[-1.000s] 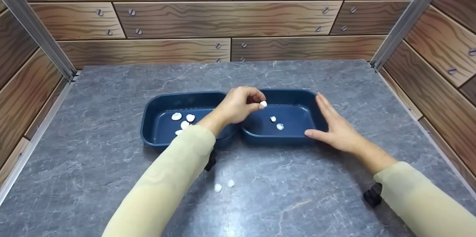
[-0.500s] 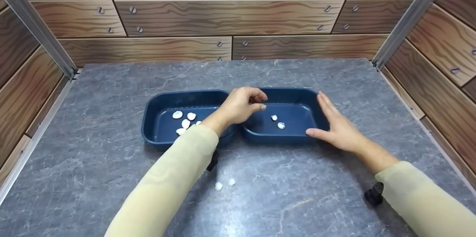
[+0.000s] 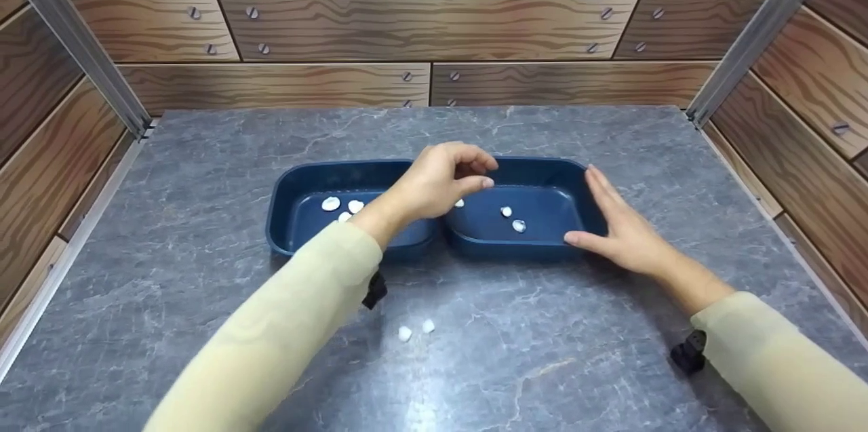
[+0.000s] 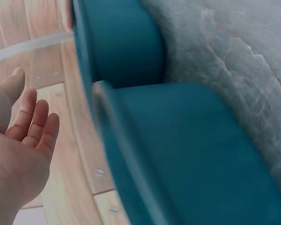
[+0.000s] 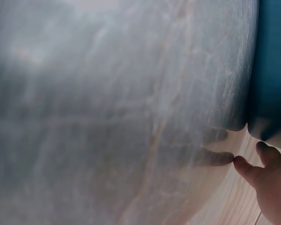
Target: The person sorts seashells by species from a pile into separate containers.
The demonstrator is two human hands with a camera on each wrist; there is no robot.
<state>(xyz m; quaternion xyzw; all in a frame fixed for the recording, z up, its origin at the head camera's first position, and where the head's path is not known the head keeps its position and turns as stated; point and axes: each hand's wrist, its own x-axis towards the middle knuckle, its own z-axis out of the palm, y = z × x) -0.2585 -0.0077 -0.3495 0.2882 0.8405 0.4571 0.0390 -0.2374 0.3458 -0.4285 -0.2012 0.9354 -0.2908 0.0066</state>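
Two dark blue plastic bins stand side by side in the head view. Over the inner side of the right bin [image 3: 522, 242] hovers my left hand [image 3: 437, 181], its fingers loosely bent and nothing between them; the left wrist view shows the same bare palm [image 4: 18, 159]. Beneath it a small white shell-like piece [image 3: 459, 203] lies in that bin, with two more [image 3: 506, 211] to the right. My right hand [image 3: 627, 235] rests with straight fingers and thumb along the right bin's outer end. Several white pieces [image 3: 331, 203] lie in the left bin [image 3: 274, 225], partly hidden by my left arm.
Two small white pieces [image 3: 405, 334] lie on the grey marbled tabletop [image 3: 542, 350] in front of the bins. Wood-patterned panels [image 3: 339, 25] close off the back and both sides, with metal posts [image 3: 753, 32] at the corners.
A white piece pinched in my left hand a second ago has been let go, and one now shows in the right bin below. The hand has risen slightly, its fingers parted. My right hand stays put.
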